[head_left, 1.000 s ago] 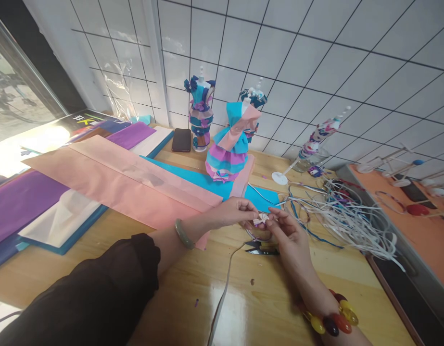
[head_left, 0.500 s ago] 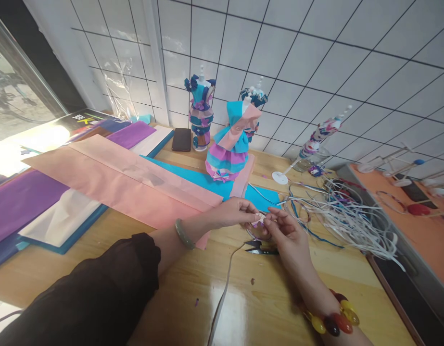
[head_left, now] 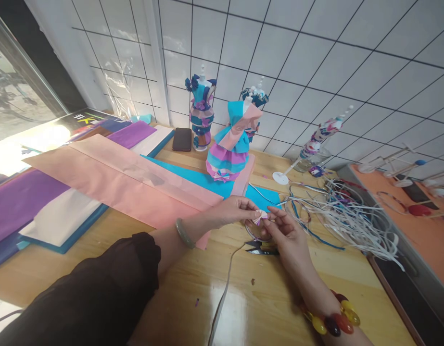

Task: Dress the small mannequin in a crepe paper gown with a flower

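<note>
Above the wooden table (head_left: 178, 298), between two bare hands: one small pleated paper piece (head_left: 260, 217), white and purple, pinched at its left by thumb and fingertips of the left hand (head_left: 243, 210) and at its right by those of the right hand (head_left: 288, 233). Gripped from both sides, presumably, so that the folds are controlled without being crushed.

Scissors (head_left: 260, 248): laid just below the hands, probably for easy reach; handles partly covered by the right hand.

Paper-skirted form (head_left: 227, 156): stood upright beyond the hands, perhaps for comparison, a similar pleated piece being seen at its hem. Another form is largely masked behind it.

Peach sheet (head_left: 135, 182): spread at left, partly covered by the left forearm.

Cords (head_left: 359, 226): heaped at right, apparently to free working space; single ends cannot be traced.

Ring-like item (head_left: 251, 234): beneath the hands, mostly hidden, not identifiable.
</note>
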A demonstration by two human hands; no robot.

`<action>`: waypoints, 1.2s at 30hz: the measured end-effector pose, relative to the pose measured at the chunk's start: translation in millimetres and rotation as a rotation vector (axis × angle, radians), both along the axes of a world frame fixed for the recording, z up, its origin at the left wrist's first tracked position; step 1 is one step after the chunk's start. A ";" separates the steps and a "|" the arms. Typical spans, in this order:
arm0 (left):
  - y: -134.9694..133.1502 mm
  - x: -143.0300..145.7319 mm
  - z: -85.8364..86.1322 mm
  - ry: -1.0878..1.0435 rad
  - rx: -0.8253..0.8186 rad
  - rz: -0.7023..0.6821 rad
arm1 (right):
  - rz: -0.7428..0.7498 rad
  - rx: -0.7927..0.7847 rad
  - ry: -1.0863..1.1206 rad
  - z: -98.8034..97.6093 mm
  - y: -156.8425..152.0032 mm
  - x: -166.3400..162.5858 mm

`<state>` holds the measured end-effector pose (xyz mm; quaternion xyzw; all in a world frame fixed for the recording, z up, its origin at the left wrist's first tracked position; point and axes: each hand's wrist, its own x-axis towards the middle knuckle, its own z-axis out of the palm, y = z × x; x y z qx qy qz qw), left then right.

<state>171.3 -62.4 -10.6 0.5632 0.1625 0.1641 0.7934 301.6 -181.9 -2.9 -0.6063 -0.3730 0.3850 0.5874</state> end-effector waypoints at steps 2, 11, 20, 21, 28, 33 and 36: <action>-0.6 0.3 0.5 0.009 -0.005 -0.020 | -0.011 0.001 -0.001 -0.3 0.3 -0.2; 0.1 1.3 1.7 0.032 -0.079 -0.020 | -0.051 0.039 -0.044 0.8 0.3 2.7; -5.2 0.8 3.0 0.029 0.091 -0.031 | -0.027 0.010 -0.066 -0.9 -1.6 -3.6; -5.0 0.8 2.5 0.037 0.098 -0.023 | -0.033 0.008 -0.063 -0.8 -1.7 -3.4; -1.2 3.4 -6.6 0.024 0.100 0.007 | -0.052 0.025 -0.068 1.5 -0.9 -0.4; -2.4 0.2 -1.2 0.076 0.232 -0.018 | -0.046 0.049 -0.128 2.8 -0.9 -2.0; -3.1 -1.5 2.3 0.108 0.289 -0.028 | -0.040 0.038 -0.133 2.6 -1.5 -2.3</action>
